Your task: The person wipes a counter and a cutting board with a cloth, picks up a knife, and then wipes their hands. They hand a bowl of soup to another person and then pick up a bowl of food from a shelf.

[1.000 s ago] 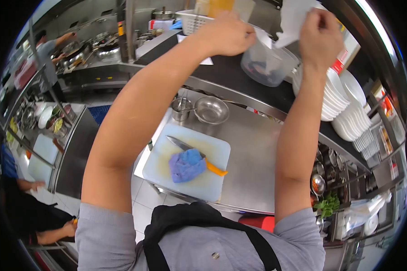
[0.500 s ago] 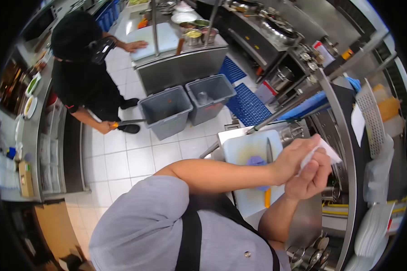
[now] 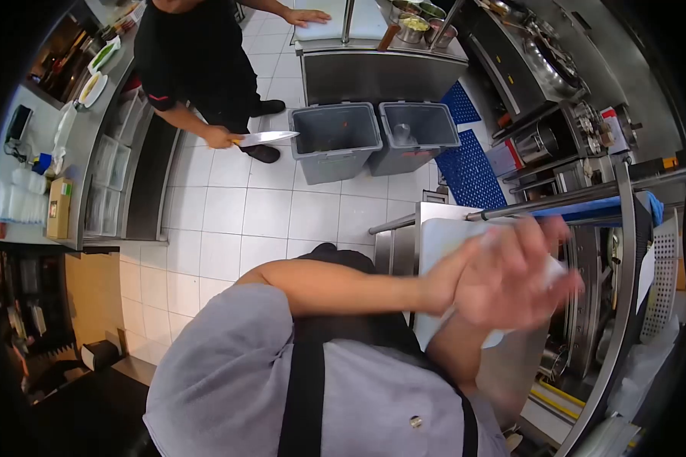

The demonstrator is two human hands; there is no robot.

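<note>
Head view: both hands—left hand [image 3: 453,286], right hand [image 3: 514,282]—press a soft, light paper towel [image 3: 552,268] between blurred fingers above the cutting board [image 3: 442,236].

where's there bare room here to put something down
Bare patch: the white cutting board, between the steel rail and the rubbing hands. The tiled floor before the two grey bins lies open, though a co-worker's knife is near. The shelves on the right look crowded.

A crumpled white paper towel [image 3: 550,268] is pressed between both blurred hands.
</note>
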